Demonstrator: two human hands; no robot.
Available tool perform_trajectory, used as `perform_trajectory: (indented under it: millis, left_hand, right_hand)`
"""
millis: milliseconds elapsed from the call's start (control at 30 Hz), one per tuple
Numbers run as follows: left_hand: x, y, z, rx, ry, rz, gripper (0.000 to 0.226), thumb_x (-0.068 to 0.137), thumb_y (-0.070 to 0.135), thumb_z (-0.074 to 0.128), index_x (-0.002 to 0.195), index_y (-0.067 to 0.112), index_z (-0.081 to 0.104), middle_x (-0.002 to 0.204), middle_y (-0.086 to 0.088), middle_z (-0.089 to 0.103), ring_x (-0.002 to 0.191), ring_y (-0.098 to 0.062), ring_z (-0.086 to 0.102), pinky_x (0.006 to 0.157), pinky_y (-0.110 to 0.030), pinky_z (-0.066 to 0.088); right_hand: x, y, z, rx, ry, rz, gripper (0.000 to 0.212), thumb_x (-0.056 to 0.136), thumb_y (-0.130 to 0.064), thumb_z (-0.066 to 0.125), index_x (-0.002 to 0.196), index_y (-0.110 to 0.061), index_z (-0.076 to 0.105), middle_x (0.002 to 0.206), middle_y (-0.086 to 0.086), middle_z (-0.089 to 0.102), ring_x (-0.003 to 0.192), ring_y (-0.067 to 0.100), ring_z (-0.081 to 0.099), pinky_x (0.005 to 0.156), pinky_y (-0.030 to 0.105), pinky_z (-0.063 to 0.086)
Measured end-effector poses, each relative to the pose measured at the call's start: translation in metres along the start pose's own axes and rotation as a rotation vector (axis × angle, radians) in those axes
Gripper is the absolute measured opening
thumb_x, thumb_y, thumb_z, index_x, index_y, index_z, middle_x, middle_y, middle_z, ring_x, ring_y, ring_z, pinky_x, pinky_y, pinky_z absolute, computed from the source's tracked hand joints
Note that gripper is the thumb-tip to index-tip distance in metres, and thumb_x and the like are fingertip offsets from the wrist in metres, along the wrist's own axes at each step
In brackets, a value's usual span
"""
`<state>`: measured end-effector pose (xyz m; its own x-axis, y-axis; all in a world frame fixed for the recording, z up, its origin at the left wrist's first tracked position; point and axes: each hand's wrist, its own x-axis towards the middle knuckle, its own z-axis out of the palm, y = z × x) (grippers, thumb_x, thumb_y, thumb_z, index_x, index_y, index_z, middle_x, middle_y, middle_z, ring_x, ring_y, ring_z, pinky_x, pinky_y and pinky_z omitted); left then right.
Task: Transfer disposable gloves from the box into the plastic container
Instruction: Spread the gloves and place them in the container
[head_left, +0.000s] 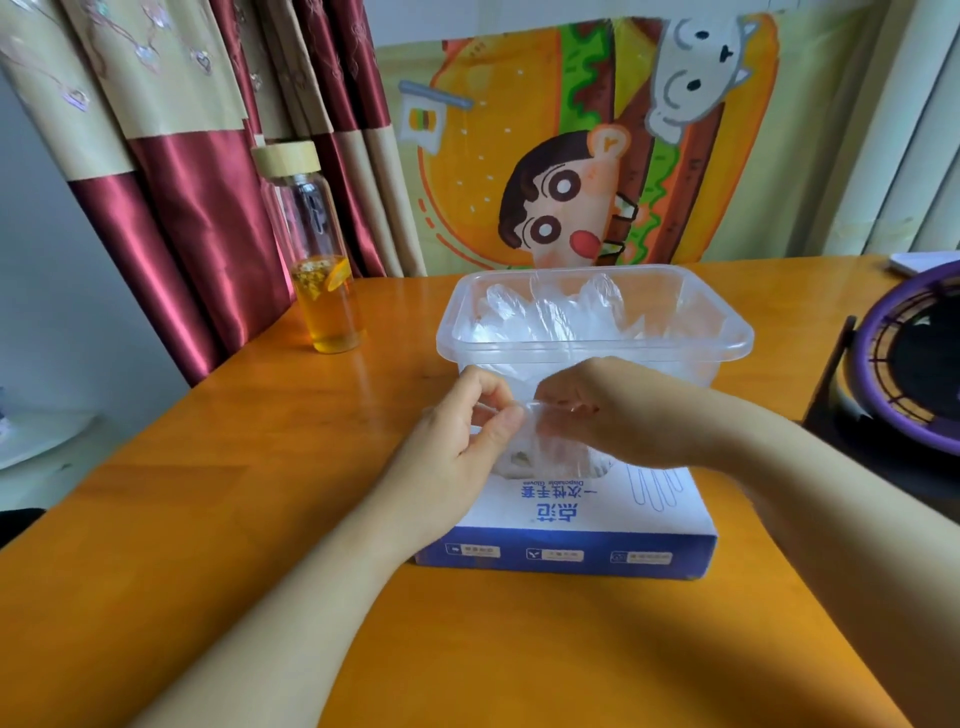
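Observation:
A blue and white glove box (576, 525) lies flat on the orange table, close to me. Behind it stands a clear plastic container (595, 348) holding several crumpled clear gloves (550, 317). Above the box's opening, both hands hold one thin clear glove (550, 447). My left hand (462, 441) pinches its upper edge between thumb and fingers. My right hand (618, 410) grips the same edge from the right, fingers curled. The glove hangs down into the opening, partly hidden by my hands.
A glass bottle (322, 260) with a wooden lid and yellow drink stands at the back left of the table (234, 467). A purple-rimmed round fan (919, 364) sits at the right edge. Curtains and a cartoon cloth hang behind.

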<state>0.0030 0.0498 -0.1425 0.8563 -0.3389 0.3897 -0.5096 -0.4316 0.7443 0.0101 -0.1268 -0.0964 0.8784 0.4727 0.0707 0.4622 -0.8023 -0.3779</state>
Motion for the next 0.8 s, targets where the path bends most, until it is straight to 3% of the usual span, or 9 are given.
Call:
perform_trajectory:
  millis: [67, 167, 300, 400, 467, 567, 633, 700, 800]
  left_hand:
    - [0.001, -0.002, -0.001, -0.002, -0.057, -0.082, 0.027, 0.085, 0.047, 0.059, 0.103, 0.029, 0.047, 0.100, 0.021, 0.058, 0.097, 0.004, 0.055, 0.081, -0.012, 0.046]
    - [0.000, 0.000, 0.002, 0.100, -0.093, -0.108, 0.038, 0.086, 0.039, 0.066, 0.117, 0.036, 0.045, 0.113, 0.020, 0.057, 0.102, 0.002, 0.056, 0.083, -0.014, 0.047]
    - [0.001, 0.005, -0.002, 0.004, -0.018, -0.083, 0.014, 0.093, 0.033, 0.057, 0.106, 0.028, 0.060, 0.102, 0.019, 0.066, 0.096, 0.003, 0.060, 0.081, -0.015, 0.048]
    - [0.004, 0.015, -0.006, -0.118, 0.047, -0.074, 0.016, 0.096, 0.027, 0.052, 0.095, 0.020, 0.066, 0.091, 0.013, 0.069, 0.090, -0.004, 0.064, 0.085, -0.028, 0.053]
    - [0.007, 0.023, -0.012, -0.165, 0.114, -0.066, 0.017, 0.098, 0.018, 0.051, 0.094, 0.014, 0.066, 0.090, 0.006, 0.070, 0.087, -0.008, 0.067, 0.085, -0.034, 0.055]
    - [0.016, 0.039, -0.026, -0.207, 0.156, -0.012, 0.016, 0.093, 0.034, 0.057, 0.103, 0.023, 0.062, 0.097, 0.010, 0.068, 0.092, -0.003, 0.066, 0.086, -0.030, 0.056]
    - [0.023, 0.051, -0.031, -0.170, 0.074, -0.014, 0.037, 0.081, 0.051, 0.067, 0.112, 0.035, 0.056, 0.107, 0.017, 0.062, 0.097, 0.004, 0.063, 0.084, -0.021, 0.054]
    - [0.033, 0.060, -0.030, -0.033, 0.047, 0.015, 0.041, 0.079, 0.046, 0.073, 0.114, 0.037, 0.055, 0.110, 0.020, 0.060, 0.098, 0.006, 0.060, 0.080, -0.011, 0.049]
    - [0.048, 0.073, -0.028, 0.059, 0.149, 0.086, 0.013, 0.088, 0.027, 0.065, 0.101, 0.026, 0.064, 0.100, 0.013, 0.067, 0.089, 0.001, 0.063, 0.077, -0.010, 0.046]
  right_hand:
    - [-0.002, -0.004, -0.006, 0.041, 0.099, -0.012, 0.018, 0.095, -0.018, 0.049, 0.094, -0.015, 0.067, 0.090, -0.002, 0.069, 0.081, 0.014, 0.063, 0.072, 0.025, 0.048]
    - [-0.006, -0.010, -0.013, 0.125, 0.269, -0.044, 0.022, 0.094, -0.012, 0.048, 0.099, -0.021, 0.067, 0.090, -0.006, 0.070, 0.081, 0.009, 0.064, 0.070, 0.019, 0.048]
    - [-0.007, -0.013, -0.016, 0.207, 0.355, -0.074, 0.023, 0.093, -0.009, 0.048, 0.089, -0.024, 0.065, 0.072, -0.011, 0.070, 0.069, 0.019, 0.068, 0.067, 0.036, 0.054]
    - [-0.007, -0.009, -0.024, 0.294, 0.518, -0.045, 0.019, 0.089, -0.005, 0.051, 0.085, -0.019, 0.063, 0.063, -0.006, 0.067, 0.058, 0.008, 0.064, 0.060, 0.019, 0.050]
    - [-0.010, -0.007, -0.031, 0.410, 0.563, -0.009, 0.011, 0.090, -0.006, 0.054, 0.085, -0.015, 0.059, 0.063, -0.001, 0.067, 0.052, 0.008, 0.062, 0.055, 0.019, 0.045]
    - [-0.014, -0.007, -0.042, 0.482, 0.491, -0.001, 0.009, 0.089, -0.008, 0.059, 0.081, -0.011, 0.057, 0.066, -0.001, 0.069, 0.054, 0.012, 0.066, 0.058, 0.021, 0.047]
    - [-0.015, -0.008, -0.050, 0.477, 0.458, -0.001, 0.012, 0.088, -0.009, 0.059, 0.077, -0.010, 0.060, 0.066, -0.003, 0.069, 0.058, 0.009, 0.068, 0.062, 0.020, 0.050]
    - [-0.015, -0.010, -0.062, 0.495, 0.479, -0.006, 0.013, 0.088, -0.011, 0.061, 0.075, -0.008, 0.064, 0.065, -0.002, 0.070, 0.059, 0.005, 0.068, 0.062, 0.016, 0.049]
    - [-0.013, -0.011, -0.080, 0.409, 0.470, 0.016, 0.021, 0.087, -0.026, 0.065, 0.071, -0.013, 0.067, 0.063, -0.002, 0.069, 0.054, 0.001, 0.059, 0.055, 0.015, 0.044]
